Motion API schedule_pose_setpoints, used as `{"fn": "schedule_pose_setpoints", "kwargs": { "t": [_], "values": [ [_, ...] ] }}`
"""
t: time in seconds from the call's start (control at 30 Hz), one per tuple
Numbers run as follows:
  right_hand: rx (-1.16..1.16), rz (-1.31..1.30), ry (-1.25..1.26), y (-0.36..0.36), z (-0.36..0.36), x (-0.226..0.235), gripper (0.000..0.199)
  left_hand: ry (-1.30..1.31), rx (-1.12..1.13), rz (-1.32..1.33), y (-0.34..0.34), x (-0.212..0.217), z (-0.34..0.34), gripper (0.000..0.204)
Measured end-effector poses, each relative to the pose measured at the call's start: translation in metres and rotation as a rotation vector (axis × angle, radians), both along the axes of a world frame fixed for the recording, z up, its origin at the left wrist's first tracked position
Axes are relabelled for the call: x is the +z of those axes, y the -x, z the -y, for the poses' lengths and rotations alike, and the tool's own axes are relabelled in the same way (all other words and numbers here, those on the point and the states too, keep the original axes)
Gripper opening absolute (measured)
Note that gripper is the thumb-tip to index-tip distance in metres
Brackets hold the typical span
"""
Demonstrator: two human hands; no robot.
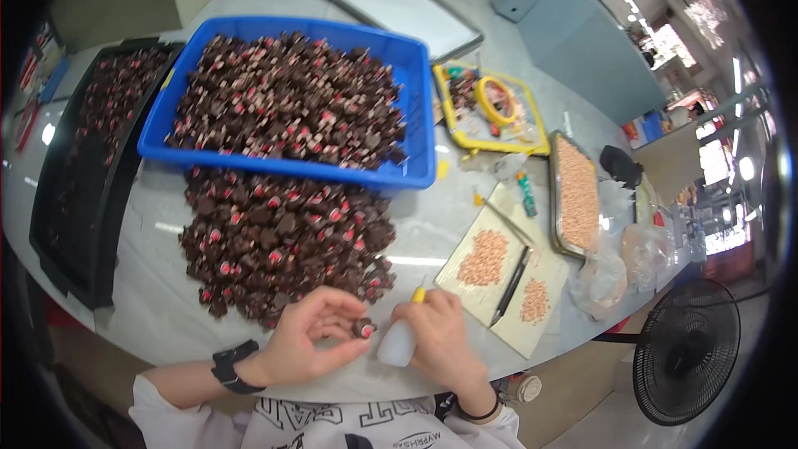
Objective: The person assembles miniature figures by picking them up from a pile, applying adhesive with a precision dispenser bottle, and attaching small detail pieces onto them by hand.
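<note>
At left, a black tray (108, 241) and, upper left, a blue bin (422, 125) hold dark pieces. Lower centre, above a lettered shirt (349, 432), the left hand (303, 339) pinches one red-centred piece (363, 329) and the right hand's (445, 337) fingers curl round a white bottle (397, 344). Further right, a yellow tray (499, 148) holds a tape roll (509, 105), a dark-rimmed tray (554, 191) beige granules (579, 195).

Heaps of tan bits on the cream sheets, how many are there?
2: a larger heap left of the black pen, nearer the right hand, and a smaller heap right of the pen. Both lie in plain view.
</note>
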State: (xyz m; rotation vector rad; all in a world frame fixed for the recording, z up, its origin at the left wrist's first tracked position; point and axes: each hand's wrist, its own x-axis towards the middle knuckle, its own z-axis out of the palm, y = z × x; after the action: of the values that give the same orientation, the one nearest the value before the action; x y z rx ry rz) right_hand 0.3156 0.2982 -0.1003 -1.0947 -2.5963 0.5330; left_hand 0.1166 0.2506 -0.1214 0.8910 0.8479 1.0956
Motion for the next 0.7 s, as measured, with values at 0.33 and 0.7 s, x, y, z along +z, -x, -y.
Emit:
{"fn": "schedule_pose_setpoints", "kwargs": {
  "t": [0.33,0.7],
  "values": [
    [-0.065,-0.347,0.011,-0.003,0.001,0.005,0.034,-0.081,-0.067,-0.105,-0.007,-0.001,0.005,0.045],
    [-0.320,-0.889,0.451,0.020,0.032,-0.027,0.029,-0.358,0.174,-0.465,-0.013,0.029,0.013,0.027]
  ]
}}
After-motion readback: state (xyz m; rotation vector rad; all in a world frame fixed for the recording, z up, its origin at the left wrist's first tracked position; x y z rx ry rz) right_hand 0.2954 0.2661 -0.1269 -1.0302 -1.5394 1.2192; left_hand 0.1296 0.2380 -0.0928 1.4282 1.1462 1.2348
